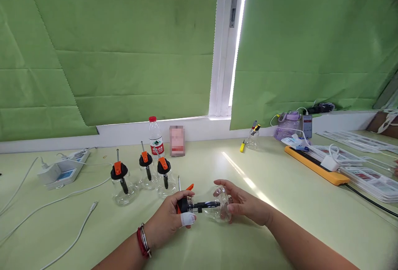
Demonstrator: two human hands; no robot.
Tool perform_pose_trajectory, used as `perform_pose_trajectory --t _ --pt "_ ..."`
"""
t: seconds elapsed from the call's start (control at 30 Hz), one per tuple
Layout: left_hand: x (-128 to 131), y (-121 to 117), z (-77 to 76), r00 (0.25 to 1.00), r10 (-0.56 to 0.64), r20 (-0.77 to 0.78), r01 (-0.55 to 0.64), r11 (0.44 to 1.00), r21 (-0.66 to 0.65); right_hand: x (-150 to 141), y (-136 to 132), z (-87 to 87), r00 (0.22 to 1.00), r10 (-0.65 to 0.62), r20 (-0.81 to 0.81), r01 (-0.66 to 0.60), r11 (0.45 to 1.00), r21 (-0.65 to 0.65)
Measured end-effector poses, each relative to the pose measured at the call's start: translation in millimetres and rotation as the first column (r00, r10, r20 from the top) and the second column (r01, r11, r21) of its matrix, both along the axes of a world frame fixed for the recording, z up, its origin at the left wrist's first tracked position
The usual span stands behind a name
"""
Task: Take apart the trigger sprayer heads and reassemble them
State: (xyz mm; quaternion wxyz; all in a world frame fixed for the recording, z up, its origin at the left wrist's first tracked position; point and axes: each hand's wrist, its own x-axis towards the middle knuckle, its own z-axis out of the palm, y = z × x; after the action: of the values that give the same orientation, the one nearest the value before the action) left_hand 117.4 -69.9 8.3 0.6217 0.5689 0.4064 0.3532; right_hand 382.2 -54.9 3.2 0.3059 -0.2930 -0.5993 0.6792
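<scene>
A clear bottle [214, 216] lies on its side just above or on the table; I cannot tell which. Its black cap carries an orange lever and a thin metal spout, and a black tube runs inside. My left hand [174, 216], with white tape on one finger, is closed around the cap end. Fingers of my right hand [245, 205] curl around the wide base. To the left, three similar bottles stand upright with black-and-orange tops: one bottle [120, 197] in front, another bottle [146, 183] behind, and a third bottle [164, 187] closest to my hands.
A water bottle [156, 137] and a pinkish box [177, 141] stand at the back. White cables and a power strip [66, 172] lie left. Rightward are a small jar [253, 139] holding pens, an orange-and-black power strip [317, 166], a purple bottle [287, 127] and flat packs [370, 183].
</scene>
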Motion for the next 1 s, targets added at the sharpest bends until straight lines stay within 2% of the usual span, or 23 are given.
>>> perform_pose_trajectory --t 0.27,0.5,0.63,0.87,1.0 --pt "-2.0 -1.7 -0.1 1.000 -0.011 0.012 0.011 1.000 0.019 -3.9 -1.3 0.0 0.999 0.037 -0.035 -0.037 0.999 0.017" --pt "-0.7 -3.8 1.1 1.000 -0.029 -0.009 0.029 1.000 0.007 -2.9 3.0 -9.1 0.998 0.015 0.055 -0.013 0.999 -0.036" --pt "-1.7 -1.9 -1.7 1.000 -0.031 -0.001 0.031 0.999 0.011 -0.7 2.4 -5.0 0.995 0.028 0.094 -0.024 0.999 -0.047" --pt "-3.7 1.2 -2.7 0.999 -0.030 0.025 0.029 0.998 0.048 2.6 -3.1 6.0 0.999 -0.028 0.044 0.023 0.994 0.105" --pt "-4.3 0.9 -3.9 0.998 -0.031 0.048 0.029 0.998 0.047 -0.5 -3.8 4.5 0.999 -0.028 0.033 0.025 0.996 0.086"
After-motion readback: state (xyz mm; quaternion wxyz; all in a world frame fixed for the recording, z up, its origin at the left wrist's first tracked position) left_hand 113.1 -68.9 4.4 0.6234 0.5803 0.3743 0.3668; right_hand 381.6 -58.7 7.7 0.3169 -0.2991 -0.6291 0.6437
